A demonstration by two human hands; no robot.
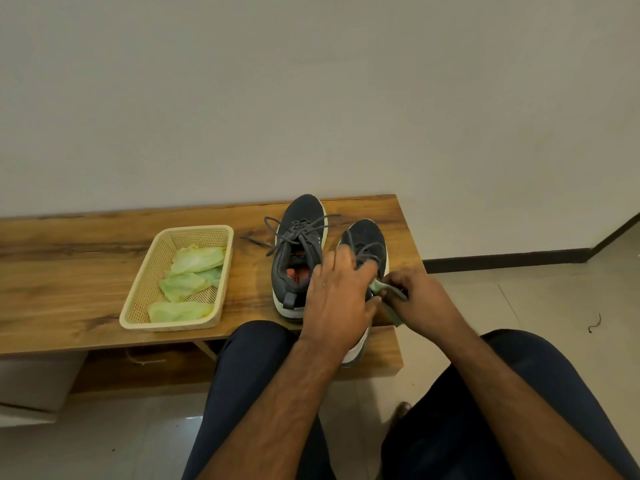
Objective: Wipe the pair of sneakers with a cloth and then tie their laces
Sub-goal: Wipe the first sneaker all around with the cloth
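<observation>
Two dark grey sneakers with white soles sit on the right end of a wooden bench (86,271). The left sneaker (298,251) stands alone with its laces loose and untied. My left hand (337,296) grips the right sneaker (367,242) over its opening, covering the heel half. My right hand (415,299) holds a pale green cloth (382,294) bunched against the sneaker's right side, with a grey lace end crossing over the fingers. Most of the cloth is hidden in the hand.
A cream woven basket (152,271) with several pale green cloths (194,271) stands on the bench to the left of the shoes. My knees in dark trousers are at the bench's front edge. The wall is behind; tiled floor lies to the right.
</observation>
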